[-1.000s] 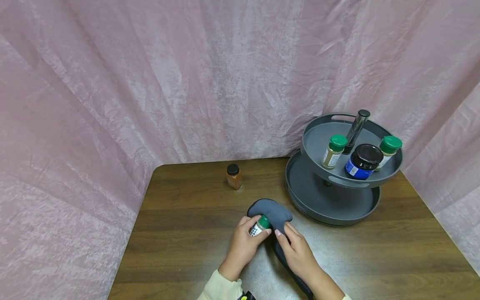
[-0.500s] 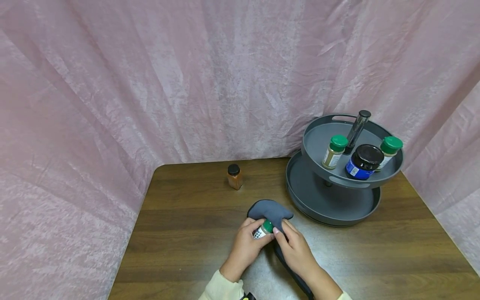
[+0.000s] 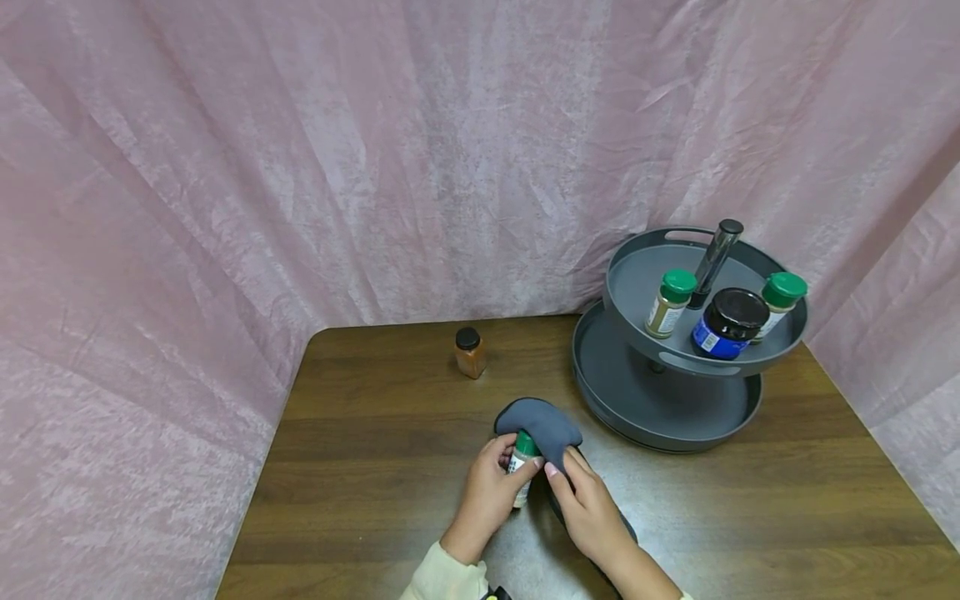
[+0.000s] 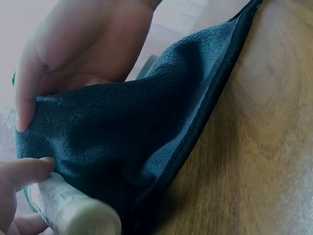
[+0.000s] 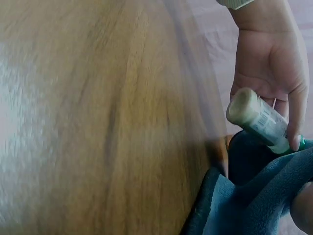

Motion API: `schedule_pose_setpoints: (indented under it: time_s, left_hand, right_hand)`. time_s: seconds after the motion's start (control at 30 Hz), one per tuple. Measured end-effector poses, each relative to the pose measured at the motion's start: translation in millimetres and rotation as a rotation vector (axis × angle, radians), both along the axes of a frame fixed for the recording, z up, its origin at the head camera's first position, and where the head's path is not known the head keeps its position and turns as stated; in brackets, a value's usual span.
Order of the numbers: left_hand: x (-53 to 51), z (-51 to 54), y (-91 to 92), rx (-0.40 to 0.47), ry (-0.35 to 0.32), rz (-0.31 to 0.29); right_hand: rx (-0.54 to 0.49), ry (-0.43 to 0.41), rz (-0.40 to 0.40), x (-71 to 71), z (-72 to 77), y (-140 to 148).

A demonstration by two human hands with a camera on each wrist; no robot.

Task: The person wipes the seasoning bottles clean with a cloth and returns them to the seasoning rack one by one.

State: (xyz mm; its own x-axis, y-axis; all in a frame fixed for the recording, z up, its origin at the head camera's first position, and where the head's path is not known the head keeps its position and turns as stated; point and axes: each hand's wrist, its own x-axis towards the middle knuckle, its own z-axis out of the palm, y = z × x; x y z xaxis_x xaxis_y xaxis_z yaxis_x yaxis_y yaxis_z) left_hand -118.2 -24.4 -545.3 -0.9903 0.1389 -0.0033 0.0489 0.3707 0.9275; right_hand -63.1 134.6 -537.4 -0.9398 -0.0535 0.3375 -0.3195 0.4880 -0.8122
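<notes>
Left hand grips bottle, label partly hidden

Three green-capped spice bottles; one black-capped spice bottle; one black-lidded jar; one grey cloth; one two-tier tray; two hands; one worktop.

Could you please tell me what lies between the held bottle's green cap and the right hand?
Gray cloth lies between them in the head view, gripped by the right hand.

Left hand curled in grip, palm facing inward; right hand pinching, angled toward left, close by.
</notes>
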Motion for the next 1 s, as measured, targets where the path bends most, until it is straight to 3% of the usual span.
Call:
schedule_pose_setpoints:
  time_s: [0.23,0.4,0.57,0.77,1.0]
  left_hand:
    - [0.5,-0.3,2.2,0.112,-0.019,0.063]
    - [1.0,0.7,2.0,0.144,0.027,0.062]
    - [0.8,-0.2,1.8,0.166,0.071,0.071]
    - [1.3,-0.3,0.8,0.211,0.099,0.08]
    - [1.7,0.8,-1.8,0.261,0.106,0.065]
  right_hand:
    - [-0.14,-0.087,0.004,0.3,5.9,-4.8]
    - [-0.233,-0.164,-0.046,-1.1,7.9,-6.6]
    - [-0.284,-0.19,-0.03,-1.0,6.8,-6.9]
    - [-0.282,-0.232,-0.034,-0.9,4.5,-8.1]
    - [-0.192,-0.277,-0.087,-3.4,-4.4,-9.2]
